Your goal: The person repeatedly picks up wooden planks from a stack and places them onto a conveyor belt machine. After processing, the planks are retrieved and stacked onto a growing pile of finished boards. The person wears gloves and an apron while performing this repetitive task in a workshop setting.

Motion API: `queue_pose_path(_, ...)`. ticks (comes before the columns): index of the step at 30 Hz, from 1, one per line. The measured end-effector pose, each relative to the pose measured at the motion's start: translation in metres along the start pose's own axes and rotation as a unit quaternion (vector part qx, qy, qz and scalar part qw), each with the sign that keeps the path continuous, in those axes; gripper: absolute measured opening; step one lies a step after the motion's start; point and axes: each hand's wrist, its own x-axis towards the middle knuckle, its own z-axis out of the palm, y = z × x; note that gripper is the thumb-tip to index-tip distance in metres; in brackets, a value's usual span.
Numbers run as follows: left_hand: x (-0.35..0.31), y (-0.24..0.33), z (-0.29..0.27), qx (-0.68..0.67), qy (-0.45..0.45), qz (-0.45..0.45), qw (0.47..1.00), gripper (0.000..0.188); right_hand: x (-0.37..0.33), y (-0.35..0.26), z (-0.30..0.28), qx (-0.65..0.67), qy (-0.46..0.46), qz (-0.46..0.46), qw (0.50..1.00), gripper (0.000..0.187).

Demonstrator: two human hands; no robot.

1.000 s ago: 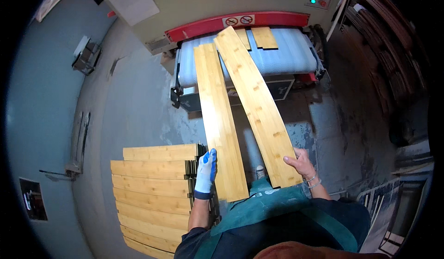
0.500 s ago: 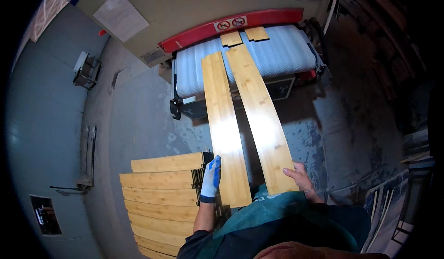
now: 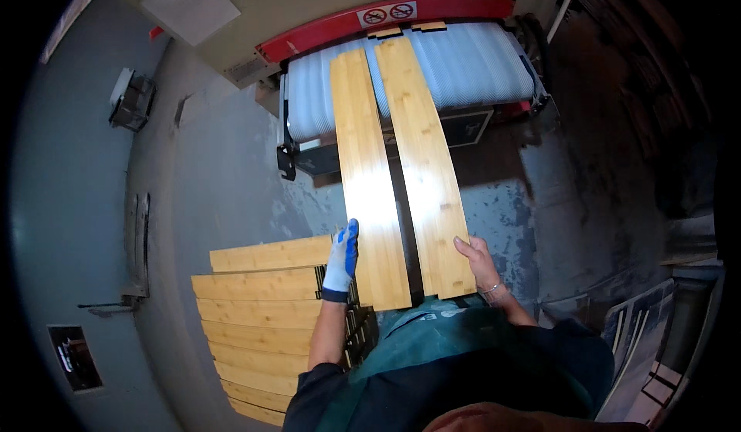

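Observation:
Two long, glossy, wood-coloured floorboards stretch away from me, side by side with a narrow gap between. My left hand, in a white and blue glove, grips the outer edge of the left floorboard. Bare and with a band at the wrist, my right hand holds the right floorboard, thumb on top and fingers hidden beneath. The far ends of both boards lie over the pale ribbed conveyor belt. Two more boards show only their ends at the machine's red bar.
To my left is a stack of similar boards, low beside my arm. A large machine stands ahead behind the belt. A pallet-jack-like frame is by the left wall. Dark stacked lengths fill the far right.
Both hands and the two held boards have moved forward, farther over the belt. The two boards ahead have gone deeper under the red bar, leaving only short ends showing.

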Motion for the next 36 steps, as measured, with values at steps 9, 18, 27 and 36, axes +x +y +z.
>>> queue_pose_path(9,0.076,-0.017,-0.032,0.067,-0.055,0.092,0.992,0.052,0.042,-0.008,0.014,-0.008,-0.019,-0.016,1.0,0.035)
queue_pose_path(18,0.103,0.017,-0.02,0.114,-0.044,0.153,0.981,0.052,0.093,-0.009,0.011,0.015,-0.035,0.004,0.999,0.035)
queue_pose_path(27,0.135,0.036,-0.016,-0.013,-0.066,0.131,0.989,0.051,0.133,-0.003,-0.008,0.079,-0.044,0.006,0.996,0.036)
queue_pose_path(36,0.123,-0.061,-0.041,-0.547,-0.144,0.041,0.824,0.058,0.152,-0.006,-0.021,0.209,-0.011,-0.018,0.978,0.054)
